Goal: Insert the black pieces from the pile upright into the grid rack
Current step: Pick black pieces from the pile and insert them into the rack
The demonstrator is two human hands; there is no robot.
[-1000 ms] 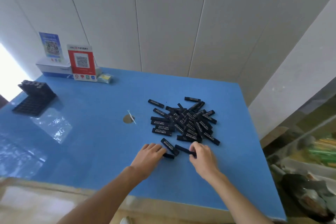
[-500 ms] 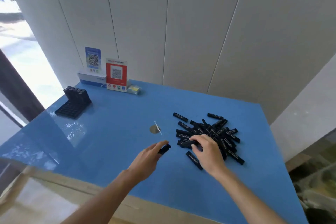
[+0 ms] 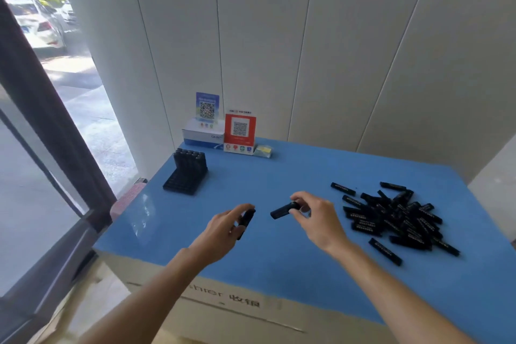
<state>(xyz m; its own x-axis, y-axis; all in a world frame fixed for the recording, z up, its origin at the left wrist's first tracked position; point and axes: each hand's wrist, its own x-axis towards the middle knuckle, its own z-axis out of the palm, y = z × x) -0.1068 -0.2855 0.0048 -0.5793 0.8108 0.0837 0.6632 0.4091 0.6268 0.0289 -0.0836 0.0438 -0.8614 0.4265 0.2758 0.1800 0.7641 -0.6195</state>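
Observation:
A pile of black pieces (image 3: 396, 218) with white print lies on the right of the blue table (image 3: 279, 176). The black grid rack (image 3: 185, 180) sits at the table's far left, with several pieces standing upright in its back rows. My left hand (image 3: 220, 232) grips one black piece (image 3: 245, 219) above the table's middle. My right hand (image 3: 315, 218) pinches another black piece (image 3: 283, 210) that points left. Both hands hover between the pile and the rack.
A red QR-code stand (image 3: 240, 132), a blue QR-code card (image 3: 207, 106) on a white box (image 3: 202, 135) and a small yellow-topped pack (image 3: 263, 151) stand at the table's back edge. A glass door frame (image 3: 50, 120) rises at the left. One stray piece (image 3: 385, 251) lies near the pile.
Both hands lifted away from the pile and moved left, each carrying a black piece. The view has swung left, bringing the rack closer to the middle.

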